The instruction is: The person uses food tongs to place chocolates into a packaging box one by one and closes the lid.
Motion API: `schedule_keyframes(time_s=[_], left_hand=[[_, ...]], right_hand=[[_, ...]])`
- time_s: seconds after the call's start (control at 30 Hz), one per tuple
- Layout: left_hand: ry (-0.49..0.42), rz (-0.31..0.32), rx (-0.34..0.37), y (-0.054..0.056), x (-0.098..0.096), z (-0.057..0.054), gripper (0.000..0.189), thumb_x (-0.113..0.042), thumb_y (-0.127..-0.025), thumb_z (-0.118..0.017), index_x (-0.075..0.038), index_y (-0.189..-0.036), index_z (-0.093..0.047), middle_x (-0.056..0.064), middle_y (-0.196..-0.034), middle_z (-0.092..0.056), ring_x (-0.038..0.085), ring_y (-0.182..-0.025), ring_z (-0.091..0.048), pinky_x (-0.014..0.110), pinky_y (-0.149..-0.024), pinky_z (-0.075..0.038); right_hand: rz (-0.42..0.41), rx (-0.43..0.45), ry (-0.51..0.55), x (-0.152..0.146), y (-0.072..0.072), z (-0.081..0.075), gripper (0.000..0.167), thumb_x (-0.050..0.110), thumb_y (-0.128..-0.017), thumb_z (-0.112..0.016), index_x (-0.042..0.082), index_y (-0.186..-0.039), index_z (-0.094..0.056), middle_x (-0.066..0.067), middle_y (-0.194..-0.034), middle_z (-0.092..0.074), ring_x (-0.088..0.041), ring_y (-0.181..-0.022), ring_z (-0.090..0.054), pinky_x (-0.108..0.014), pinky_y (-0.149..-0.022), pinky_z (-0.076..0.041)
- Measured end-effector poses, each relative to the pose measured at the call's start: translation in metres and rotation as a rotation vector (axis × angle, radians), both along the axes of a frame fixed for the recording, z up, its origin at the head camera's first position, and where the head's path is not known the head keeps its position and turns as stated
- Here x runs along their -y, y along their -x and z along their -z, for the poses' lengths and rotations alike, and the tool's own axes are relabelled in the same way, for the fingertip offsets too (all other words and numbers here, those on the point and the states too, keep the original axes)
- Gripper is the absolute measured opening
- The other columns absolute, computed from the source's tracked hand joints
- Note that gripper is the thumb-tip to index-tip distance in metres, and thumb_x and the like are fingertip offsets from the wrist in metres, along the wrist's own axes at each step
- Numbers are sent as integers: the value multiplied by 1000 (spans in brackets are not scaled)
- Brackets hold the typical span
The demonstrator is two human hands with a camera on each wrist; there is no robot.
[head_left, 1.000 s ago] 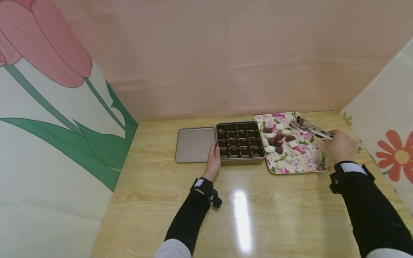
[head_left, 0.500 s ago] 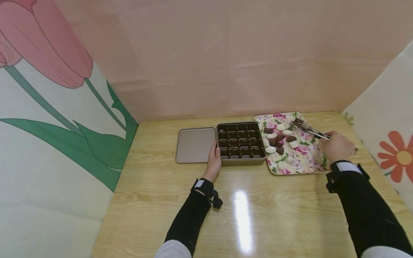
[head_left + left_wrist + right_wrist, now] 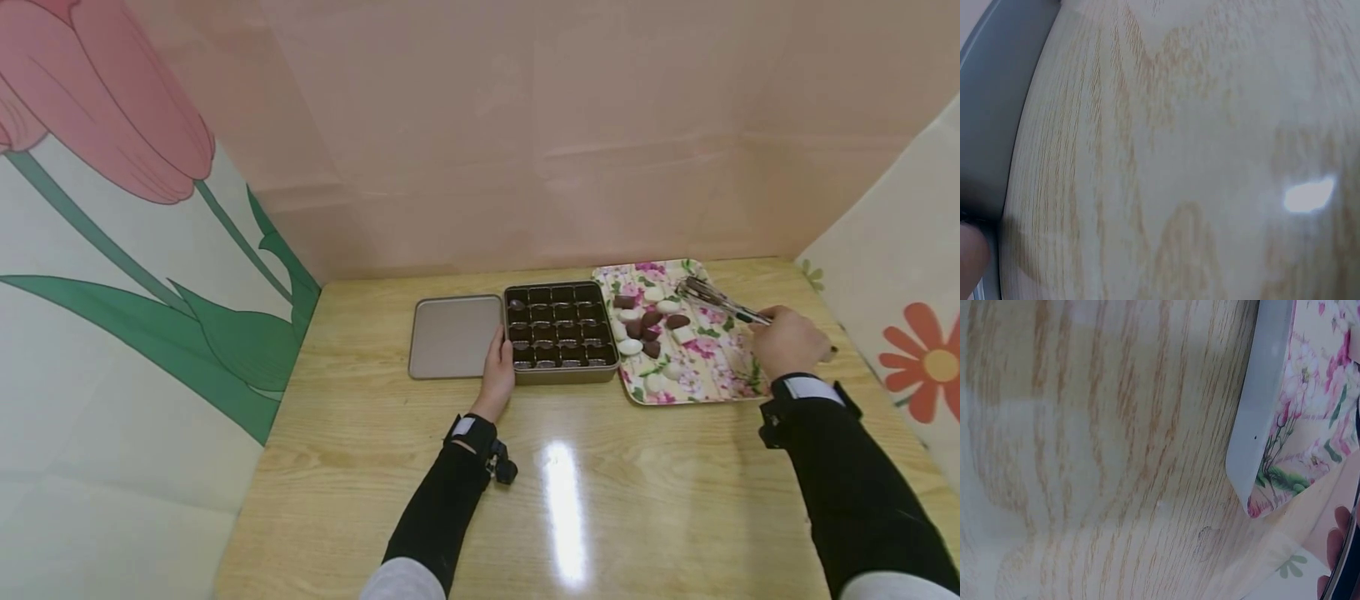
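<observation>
In the head view my left hand [image 3: 498, 377] lies along the left side of a box [image 3: 564, 377] with a dark divided insert, its fingers fairly straight against the wall. One dark chocolate [image 3: 516, 306] sits in a compartment near the back left. My right hand [image 3: 789, 342] grips metal tongs [image 3: 720, 302], which reach leftward over a floral tray [image 3: 705, 387]. Brown chocolates [image 3: 677, 321] and white chocolates [image 3: 629, 347] lie grouped on the tray's left part. Whether the tong tips touch anything is too small to tell.
A flat grey lid [image 3: 453, 337] lies just left of the box. The tray stands close against the box's right side. Behind the wooden table [image 3: 360, 492] rises a pink backdrop [image 3: 525, 150], with flowered panels at both sides.
My right hand has shifted slightly left with the tongs, whose spread arms have come closer together. My left hand and the box stay in place.
</observation>
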State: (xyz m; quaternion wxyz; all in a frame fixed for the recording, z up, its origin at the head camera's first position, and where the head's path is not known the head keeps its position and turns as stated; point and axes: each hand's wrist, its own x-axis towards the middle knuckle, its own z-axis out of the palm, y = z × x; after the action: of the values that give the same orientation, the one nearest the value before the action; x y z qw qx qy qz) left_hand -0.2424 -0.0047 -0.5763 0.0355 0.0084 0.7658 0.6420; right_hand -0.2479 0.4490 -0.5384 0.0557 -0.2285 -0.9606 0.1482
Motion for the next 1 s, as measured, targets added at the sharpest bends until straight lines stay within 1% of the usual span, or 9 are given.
schedule_keyframes(time_s=[0.13, 0.33, 0.47, 0.57, 0.63, 0.8, 1.0], left_hand=[[-7, 0, -11, 6, -2, -5, 53, -30, -111, -30, -11, -160, -19, 10, -162, -21, 28, -148, -21, 43, -119, -21], [-17, 8, -32, 15, -3, -12, 53, -30, -111, -30, -12, -160, -19, 10, -163, -21, 28, -148, -21, 43, -119, -21], [-28, 9, -54, 19, -4, -12, 53, -30, -111, -30, -10, -159, -20, 12, -162, -21, 30, -148, -21, 44, -119, -20], [-30, 7, -51, 17, -5, -9, 53, -28, -111, -31, -9, -159, -20, 13, -162, -21, 30, -148, -21, 44, -119, -20], [-31, 2, -49, 14, -4, -5, 52, -26, -111, -31, -8, -159, -21, 14, -161, -22, 31, -147, -22, 45, -119, -21], [-54, -7, -55, 4, -1, 4, 51, -23, -111, -31, -3, -158, -22, 19, -160, -23, 35, -146, -22, 49, -119, -20], [-65, 11, -36, -3, 2, 8, 53, -25, -111, -31, -6, -159, -19, 17, -162, -20, 34, -147, -19, 49, -119, -18]], right_hand=[[-7, -19, -4, -2, 3, -6, 34, 25, -102, -56, -3, -119, -61, -31, -101, -63, -48, -82, -59, -48, -53, -34], [-7, -55, -9, -6, 10, -13, 33, 26, -102, -56, -2, -119, -61, -31, -102, -63, -48, -83, -59, -47, -53, -32], [0, -68, -24, -9, 12, -14, 33, 26, -102, -56, -2, -117, -62, -30, -99, -63, -47, -80, -58, -48, -53, -33], [-1, -60, -31, -11, 9, -10, 32, 26, -102, -57, -2, -117, -62, -30, -95, -64, -46, -76, -58, -48, -51, -33], [-7, -55, -28, -11, 6, -6, 32, 25, -101, -58, -3, -116, -62, -30, -94, -64, -46, -74, -58, -47, -51, -33], [-29, -87, -22, -5, -3, 3, 30, 23, -99, -60, -3, -113, -63, -30, -90, -65, -45, -70, -58, -46, -49, -32], [-37, -100, -28, -2, -10, 8, 29, 22, -99, -60, -3, -112, -64, -29, -86, -65, -42, -64, -57, -45, -47, -31]])
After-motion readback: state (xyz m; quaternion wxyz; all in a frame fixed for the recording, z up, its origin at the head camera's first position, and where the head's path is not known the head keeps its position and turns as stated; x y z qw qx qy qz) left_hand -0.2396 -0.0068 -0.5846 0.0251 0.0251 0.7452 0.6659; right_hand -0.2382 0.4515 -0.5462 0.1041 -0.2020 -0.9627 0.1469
